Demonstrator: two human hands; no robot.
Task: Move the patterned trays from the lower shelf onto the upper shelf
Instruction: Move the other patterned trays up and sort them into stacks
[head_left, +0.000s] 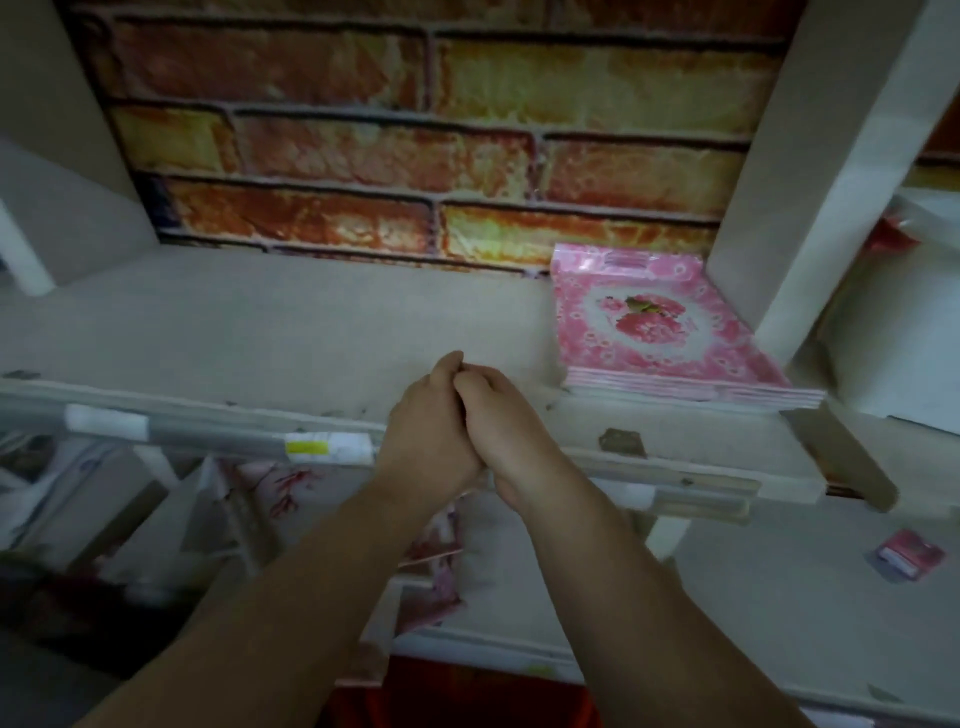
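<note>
Clasping: left hand (434, 421) and right hand (501, 421) pressed together, holding nothing.
Trays: pink stack (660, 332) far right on upper shelf (291, 322).
Risk: stack overhangs the near edge; a nudge could tip it.

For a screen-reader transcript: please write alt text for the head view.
Two bare hands, left hand and right hand, meet empty at the upper shelf edge. A stack of pink floral trays sits at its right end, before a brick-pattern wall.
</note>
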